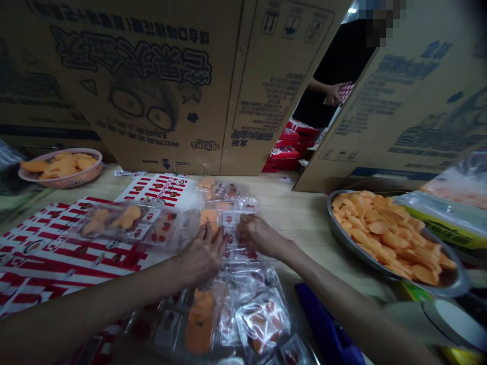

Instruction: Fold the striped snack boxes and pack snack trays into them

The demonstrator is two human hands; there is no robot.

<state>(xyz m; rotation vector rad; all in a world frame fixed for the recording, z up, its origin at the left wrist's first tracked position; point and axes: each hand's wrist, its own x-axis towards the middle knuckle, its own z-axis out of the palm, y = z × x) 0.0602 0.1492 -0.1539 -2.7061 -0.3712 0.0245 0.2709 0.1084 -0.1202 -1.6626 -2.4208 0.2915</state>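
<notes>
My left hand (205, 253) lies flat with its fingers stretched out, pressing on a clear plastic packet (222, 218) that holds an orange snack piece. Just to its right, my right hand (255, 234) is curled, its fingers pinching the same packet's top edge. More clear packets with orange pieces (125, 220) lie to the left on red-and-white striped sheets (57, 248). A heap of filled packets (236, 314) sits in front of my forearms.
A metal bowl (449, 286) of orange pieces stands at the right; a pink basket (61, 177) of them at far left. Tall cardboard boxes (160, 86) wall the back. Through a gap, another person's hand (335, 94) shows near red boxes (285, 152). A blue object (323, 324) lies front right.
</notes>
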